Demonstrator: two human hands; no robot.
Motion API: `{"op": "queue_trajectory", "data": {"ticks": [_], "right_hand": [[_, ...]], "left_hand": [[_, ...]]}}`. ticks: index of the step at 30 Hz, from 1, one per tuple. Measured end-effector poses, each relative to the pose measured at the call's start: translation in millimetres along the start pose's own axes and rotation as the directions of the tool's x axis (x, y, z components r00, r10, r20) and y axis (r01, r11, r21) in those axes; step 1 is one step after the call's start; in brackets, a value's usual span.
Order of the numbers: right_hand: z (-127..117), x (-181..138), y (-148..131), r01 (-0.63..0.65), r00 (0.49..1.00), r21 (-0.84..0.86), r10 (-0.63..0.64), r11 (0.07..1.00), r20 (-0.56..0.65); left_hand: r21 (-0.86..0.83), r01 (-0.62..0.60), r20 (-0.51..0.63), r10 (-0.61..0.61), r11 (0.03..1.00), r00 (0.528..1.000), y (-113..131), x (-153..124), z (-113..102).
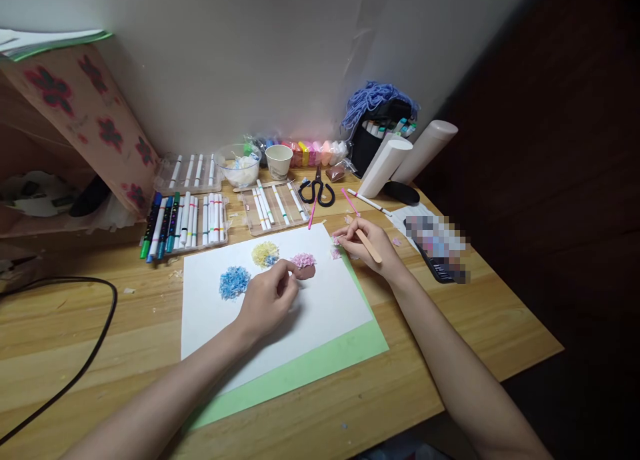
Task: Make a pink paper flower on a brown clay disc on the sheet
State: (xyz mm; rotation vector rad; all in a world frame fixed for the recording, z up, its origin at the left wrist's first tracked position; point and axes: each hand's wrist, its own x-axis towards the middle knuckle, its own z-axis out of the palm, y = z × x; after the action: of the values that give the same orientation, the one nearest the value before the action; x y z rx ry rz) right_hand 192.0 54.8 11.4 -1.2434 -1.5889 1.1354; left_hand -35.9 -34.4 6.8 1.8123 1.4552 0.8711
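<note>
A white sheet of paper (210,340) lies on a green sheet (320,370). On it are a blue shredded clump (234,283), a yellow clump (264,252) with some blue at its lower edge, and a brown patch (306,273) topped with pink bits (303,259). My left hand (267,297) rests over the paper with curled fingers, its fingertips at the left edge of the brown patch; whatever they may pinch is hidden. Beyond the paper's right edge, my right hand (367,247) holds a wooden craft stick (370,247), its fingertips closed at some pink shreds (335,253).
Marker cases (273,207) and loose markers (190,220) stand behind the paper. Further back are a clear bowl (240,167), a paper cup (279,161) and black scissors (317,188). White bottles (385,168) and a partly blurred black-edged object (425,253) lie right. A black cable (107,327) curves left.
</note>
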Motion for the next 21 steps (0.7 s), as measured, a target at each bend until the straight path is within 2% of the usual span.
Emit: {"op": "queue_trajectory", "data": {"ticks": [4, 7, 14, 21], "right_hand": [[1.6, -3.3, -4.0, 0.054, 0.998, -0.05, -0.052, 0.997, 0.029], [7.5, -10.0, -13.4, 0.082, 0.991, -0.069, -0.074, 0.994, 0.113], [30.2, -28.4, -30.7, 0.258, 0.91, -0.175, -0.178, 0.95, 0.374], [37.6, -30.0, -32.6, 0.309, 0.888, -0.237, -0.19, 0.921, 0.419]], "left_hand": [[0.008, -0.005, -0.004, 0.005, 1.0, 1.0, 0.8, 0.3, 0.1], [0.009, 0.001, -0.002, -0.001, 1.0, 1.0, 2.4, 0.4, 0.7], [0.084, -0.025, 0.008, 0.024, 0.996, 1.0, 1.9, 0.5, 4.1], [0.181, -0.009, -0.011, 0.012, 0.984, 1.0, 1.3, 1.6, 6.6]]}}
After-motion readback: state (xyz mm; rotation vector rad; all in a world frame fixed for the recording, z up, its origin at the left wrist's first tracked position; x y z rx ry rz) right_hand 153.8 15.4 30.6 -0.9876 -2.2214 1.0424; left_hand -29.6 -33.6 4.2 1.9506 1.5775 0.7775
